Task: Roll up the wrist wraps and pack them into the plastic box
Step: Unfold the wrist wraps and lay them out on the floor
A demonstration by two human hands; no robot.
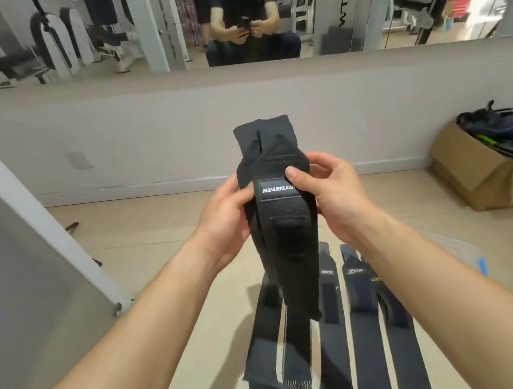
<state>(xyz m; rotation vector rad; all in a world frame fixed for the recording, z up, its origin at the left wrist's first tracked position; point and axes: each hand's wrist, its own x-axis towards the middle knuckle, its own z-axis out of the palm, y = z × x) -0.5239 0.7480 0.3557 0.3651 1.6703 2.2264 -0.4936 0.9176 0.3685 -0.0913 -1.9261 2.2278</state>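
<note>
Gym room with pale beige floor (163, 238) and a long mirror (68, 39) along the far wall. Held up at centre, above the floor: black wrist wrap (280, 230), upright, white-lettered label (275, 188) facing the camera, lower end hanging free. Gripped at its left edge by left hand (222, 218), thumb in front, fingers behind. Pinched on the right by right hand (330, 198), thumb tip pressed on the label's right end. Near, flat on the floor: more wrist wraps (368, 335), long strips side by side. Far right: open cardboard box (486, 179) holding a dark bag (498, 125). Near right, beside the right forearm: clear plastic piece with a blue clip (483, 265); box or lid, cannot tell.
</note>
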